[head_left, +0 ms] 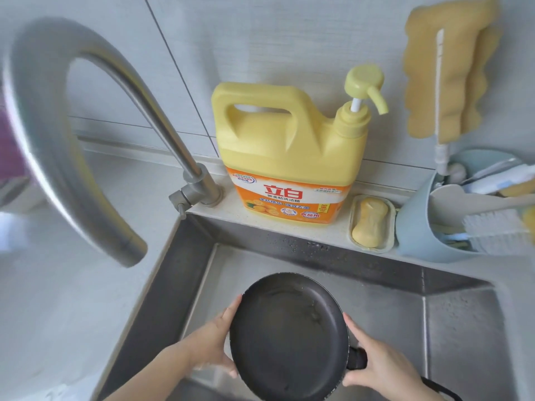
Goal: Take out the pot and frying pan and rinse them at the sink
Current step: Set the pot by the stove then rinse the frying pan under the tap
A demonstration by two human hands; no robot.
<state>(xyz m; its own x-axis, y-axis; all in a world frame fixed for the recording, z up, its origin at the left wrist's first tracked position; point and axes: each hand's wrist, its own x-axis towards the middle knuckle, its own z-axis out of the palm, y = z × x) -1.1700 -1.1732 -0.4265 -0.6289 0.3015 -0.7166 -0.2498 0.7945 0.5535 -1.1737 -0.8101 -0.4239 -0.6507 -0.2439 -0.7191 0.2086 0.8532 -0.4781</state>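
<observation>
- The frying pan (289, 337) hung over the sink (451, 319), between both hands.
- The left hand (212, 342) cupped its left rim.
- The right hand (382, 369) gripped the handle base.

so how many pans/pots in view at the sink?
1: a frying pan over the sink basin, left hand on its left rim, right hand at the handle base. No pot visible; it may be out of frame.

Frying pan (289, 337): black, round, nonstick, open side up, tilted slightly, held over the steel sink (179, 285) basin at 6 o'clock of frame. Dull residue on inner face. Black handle exits at 4 o'clock. Pot not in view.
</observation>
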